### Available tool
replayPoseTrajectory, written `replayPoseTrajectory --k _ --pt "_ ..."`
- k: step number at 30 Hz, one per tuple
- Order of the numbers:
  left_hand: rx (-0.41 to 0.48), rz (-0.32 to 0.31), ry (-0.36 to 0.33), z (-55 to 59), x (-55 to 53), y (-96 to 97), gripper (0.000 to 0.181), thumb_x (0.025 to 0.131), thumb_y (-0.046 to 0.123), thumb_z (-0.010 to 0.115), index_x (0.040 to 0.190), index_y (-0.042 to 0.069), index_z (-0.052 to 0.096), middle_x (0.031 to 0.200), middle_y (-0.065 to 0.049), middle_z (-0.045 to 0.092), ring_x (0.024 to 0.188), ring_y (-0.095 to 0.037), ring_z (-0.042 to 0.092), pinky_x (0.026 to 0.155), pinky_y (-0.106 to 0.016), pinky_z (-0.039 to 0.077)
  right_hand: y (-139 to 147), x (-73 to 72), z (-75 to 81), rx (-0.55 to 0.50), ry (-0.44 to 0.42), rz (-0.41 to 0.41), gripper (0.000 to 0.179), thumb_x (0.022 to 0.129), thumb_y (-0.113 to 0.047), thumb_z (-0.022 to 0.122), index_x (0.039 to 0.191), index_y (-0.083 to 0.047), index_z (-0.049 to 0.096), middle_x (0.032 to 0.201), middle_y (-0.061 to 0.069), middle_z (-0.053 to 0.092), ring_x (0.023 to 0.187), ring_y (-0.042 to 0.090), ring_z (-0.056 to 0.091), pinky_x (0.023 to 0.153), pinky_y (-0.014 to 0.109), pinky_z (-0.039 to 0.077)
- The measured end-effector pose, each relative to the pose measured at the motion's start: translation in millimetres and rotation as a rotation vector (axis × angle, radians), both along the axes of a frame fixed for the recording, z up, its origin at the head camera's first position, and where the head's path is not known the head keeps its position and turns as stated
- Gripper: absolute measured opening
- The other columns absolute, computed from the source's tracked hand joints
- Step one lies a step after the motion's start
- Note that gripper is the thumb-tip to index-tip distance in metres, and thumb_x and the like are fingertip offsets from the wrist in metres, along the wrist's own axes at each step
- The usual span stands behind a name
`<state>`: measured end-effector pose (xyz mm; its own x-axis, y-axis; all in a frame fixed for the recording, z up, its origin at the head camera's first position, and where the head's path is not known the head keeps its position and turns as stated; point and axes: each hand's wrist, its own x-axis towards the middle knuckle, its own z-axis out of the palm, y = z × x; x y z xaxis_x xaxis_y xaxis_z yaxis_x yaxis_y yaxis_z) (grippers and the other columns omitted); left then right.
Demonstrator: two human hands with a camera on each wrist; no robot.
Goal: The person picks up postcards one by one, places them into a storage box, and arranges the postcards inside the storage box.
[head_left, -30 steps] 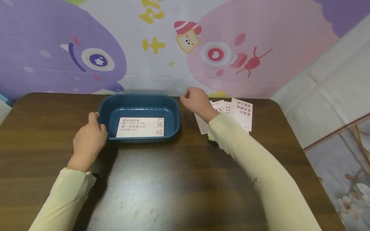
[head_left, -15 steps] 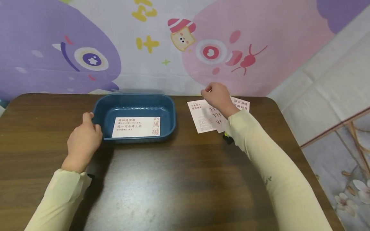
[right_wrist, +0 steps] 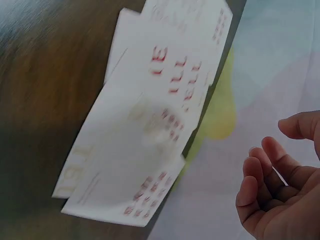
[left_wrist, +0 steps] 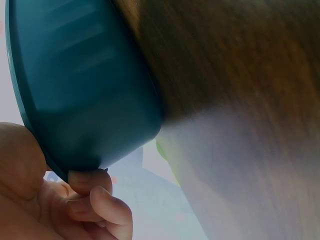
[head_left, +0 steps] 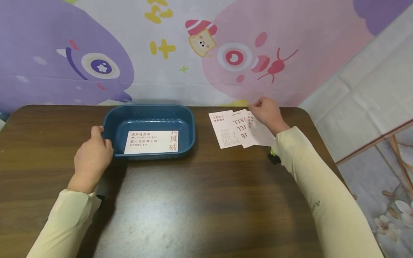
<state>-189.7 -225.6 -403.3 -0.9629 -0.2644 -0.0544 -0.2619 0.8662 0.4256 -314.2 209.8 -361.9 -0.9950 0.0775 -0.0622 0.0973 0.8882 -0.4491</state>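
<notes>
A dark blue plastic tub (head_left: 148, 124) stands at the back of the table, with one white printed card (head_left: 148, 142) lying in it. My left hand (head_left: 93, 159) pinches the tub's left rim between thumb and fingers; the left wrist view shows the fingers (left_wrist: 89, 181) at its corner. To the right, several white cards (head_left: 224, 129) with reddish print lie overlapping in a fan. Over the right end of this fan hovers my right hand (head_left: 267, 111), its fingers loosely bent. In the right wrist view, a gap shows between thumb and fingers (right_wrist: 252, 172), and nothing is held.
The brown wooden table (head_left: 200, 200) meets a cartoon-printed cloth (head_left: 174, 86) along its back edge. A pale panel (head_left: 364, 93) rises at the right side. A small black item with a yellow-green spot (head_left: 274, 157) shows by the right cuff.
My right hand has moved right, from beside the tub to over the right-hand cards, uncovering the left ones. My left hand keeps its hold on the tub; the view has shifted slightly.
</notes>
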Motion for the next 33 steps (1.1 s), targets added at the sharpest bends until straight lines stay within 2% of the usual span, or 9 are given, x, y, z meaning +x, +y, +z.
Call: replayPoseTrajectory --k 5,11,16,23,25,27,30,33 --pt "0.006 0.002 0.009 0.0 -0.1 -1.1 0.047 0.094 0.02 0.028 0.135 -0.003 0.03 0.078 -0.033 0.058 0.059 -0.04 0.053 0.046 -0.042 0.035 15.6 1.2 -6.2 0.017 0.021 -0.039 0.031 0.088 -0.029 0.05 0.088 0.0 0.061 0.088 0.013 0.061 0.077 0.024 0.052 0.066 0.032 0.04" --pt "0.005 0.007 -0.001 -1.0 -0.7 -1.5 0.047 0.094 0.02 0.028 0.135 -0.003 0.03 0.082 -0.034 0.059 0.062 -0.041 0.054 0.047 -0.043 0.036 31.3 4.4 -13.5 0.002 -0.021 -0.101 0.032 0.088 -0.03 0.05 0.087 0.0 0.062 0.09 0.014 0.062 0.078 0.025 0.052 0.065 0.032 0.04" --pt "0.009 0.01 0.001 -1.5 -0.7 -1.9 0.047 0.094 0.02 0.028 0.135 -0.003 0.03 0.079 -0.033 0.059 0.061 -0.041 0.054 0.048 -0.043 0.036 43.2 5.2 -21.2 0.005 -0.029 -0.115 0.037 0.087 -0.032 0.052 0.082 0.002 0.065 0.074 0.008 0.061 0.071 0.023 0.051 0.061 0.029 0.037" --pt "0.009 0.004 0.0 -2.1 0.0 -2.5 0.047 0.095 0.02 0.029 0.136 -0.003 0.03 0.077 -0.032 0.059 0.06 -0.039 0.053 0.047 -0.042 0.036 56.2 4.6 -33.3 0.026 -0.087 -0.158 0.035 0.087 -0.033 0.052 0.071 -0.003 0.052 0.068 0.006 0.049 0.072 0.025 0.047 0.063 0.031 0.037" --pt "0.009 0.001 0.003 -1.6 0.1 -2.6 0.048 0.094 0.02 0.029 0.136 -0.004 0.03 0.072 -0.029 0.058 0.057 -0.037 0.052 0.046 -0.04 0.035 57.6 6.2 -34.3 0.033 -0.117 -0.174 0.038 0.088 -0.035 0.052 0.079 0.002 0.056 0.077 0.013 0.056 0.079 0.028 0.05 0.07 0.036 0.043" --pt "0.008 -0.002 0.003 -1.1 -0.1 -2.6 0.048 0.094 0.02 0.028 0.136 -0.004 0.03 0.068 -0.026 0.057 0.055 -0.035 0.05 0.045 -0.039 0.034 58.4 7.9 -34.4 0.043 -0.149 -0.187 0.047 0.088 -0.036 0.051 0.094 0.01 0.058 0.095 0.024 0.06 0.09 0.034 0.053 0.083 0.043 0.045" --pt "0.006 -0.001 0.0 -0.7 -0.6 -2.2 0.048 0.094 0.02 0.028 0.136 -0.004 0.03 0.071 -0.027 0.058 0.056 -0.035 0.051 0.045 -0.039 0.035 59.8 10.5 -35.4 0.034 -0.199 -0.194 0.061 0.089 -0.036 0.05 0.117 0.018 0.05 0.12 0.033 0.052 0.105 0.04 0.051 0.099 0.047 0.039" --pt "0.003 0.001 0.002 -1.2 -1.2 -2.2 0.047 0.094 0.02 0.029 0.136 -0.003 0.03 0.077 -0.03 0.059 0.059 -0.037 0.053 0.046 -0.041 0.035 61.6 12.2 -38.3 -0.001 -0.24 -0.201 0.066 0.089 -0.038 0.05 0.123 0.019 0.045 0.124 0.033 0.05 0.104 0.038 0.049 0.1 0.048 0.038"
